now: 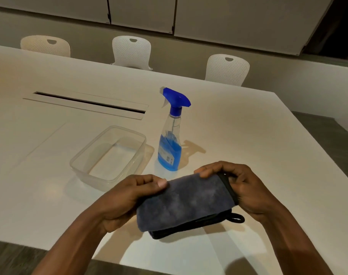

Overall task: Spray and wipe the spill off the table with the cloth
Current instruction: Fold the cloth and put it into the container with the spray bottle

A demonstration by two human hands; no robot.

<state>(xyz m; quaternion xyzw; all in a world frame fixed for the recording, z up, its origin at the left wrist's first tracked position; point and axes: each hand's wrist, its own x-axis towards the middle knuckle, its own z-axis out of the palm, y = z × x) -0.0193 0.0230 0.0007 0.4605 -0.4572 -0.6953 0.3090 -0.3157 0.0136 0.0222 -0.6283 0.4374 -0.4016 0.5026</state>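
Observation:
A folded dark grey cloth (186,202) with black trim and a hanging loop is held just above the white table (248,135), near its front edge. My left hand (129,197) pinches the cloth's left end. My right hand (240,187) grips its right end at the black edge. Behind the cloth stands a clear spray bottle (170,149) with a blue trigger head and blue liquid, upright and untouched. A faint brownish spill mark (194,148) lies on the table just right of the bottle.
A clear plastic tub (89,161) with a little liquid sits left of the bottle. A long cable slot (89,103) runs across the table farther back. Three white chairs (131,52) stand along the far side. The table's right edge drops to a grey floor.

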